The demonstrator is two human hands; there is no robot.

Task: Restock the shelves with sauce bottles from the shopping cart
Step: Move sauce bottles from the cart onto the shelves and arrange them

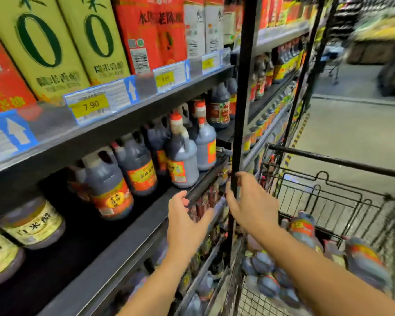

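Currently, left hand (187,222): held out empty, fingers (180,198) loosely spread, near the shelf (123,247) edge.
Right hand (249,201): held up empty, fingers spread, beside the black post (242,87).
Sauce bottles (303,231): laid in the cart (328,158).

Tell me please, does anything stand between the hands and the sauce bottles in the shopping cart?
Nothing visible covers them. The left hand and right hand are empty by the black post; the sauce bottles lie below in the shopping cart, open from above. Only its wire wall borders them.
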